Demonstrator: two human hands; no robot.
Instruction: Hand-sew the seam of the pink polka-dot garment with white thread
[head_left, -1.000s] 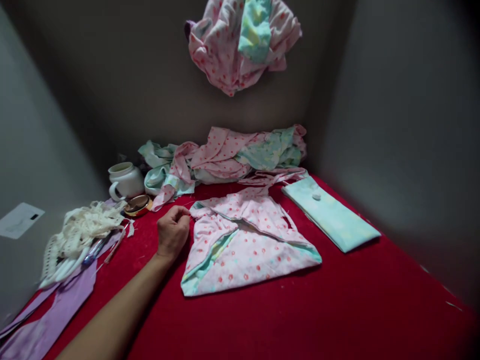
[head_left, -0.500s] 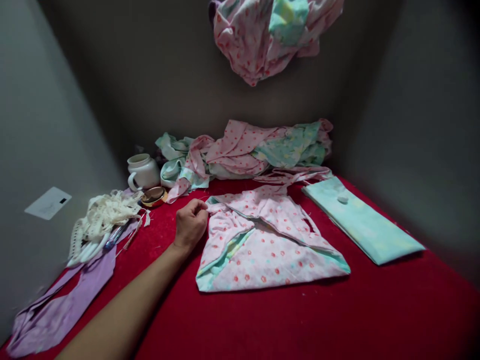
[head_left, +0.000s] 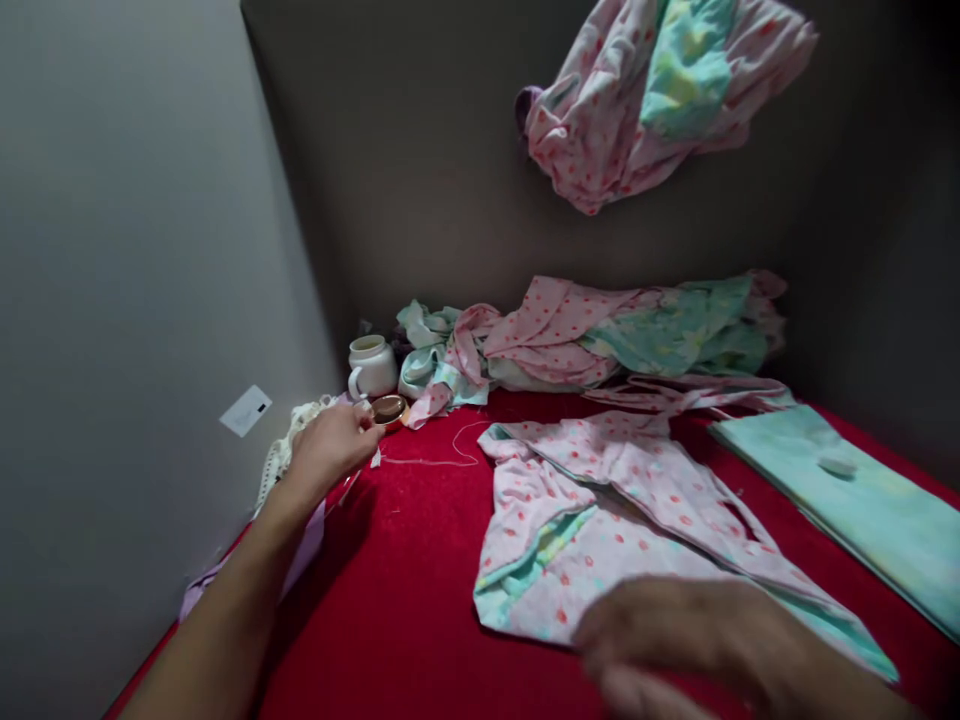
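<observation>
At the red work surface, the left hand reaches to the far left, fingers curled narrowly near a gold round tin, with cream lace trim just beyond its knuckles and a white mug just past the tin; whether it pinches the loose thread trailing to its right cannot be told; that thread could snag and drag if the hand pulls away, or the mug could be knocked; right of the thread lies the pink dotted garment, folded flat; the right hand, blurred and spread open, hovers over the garment's near edge and could rumple its folds; a mint folded cloth lies further right.
</observation>
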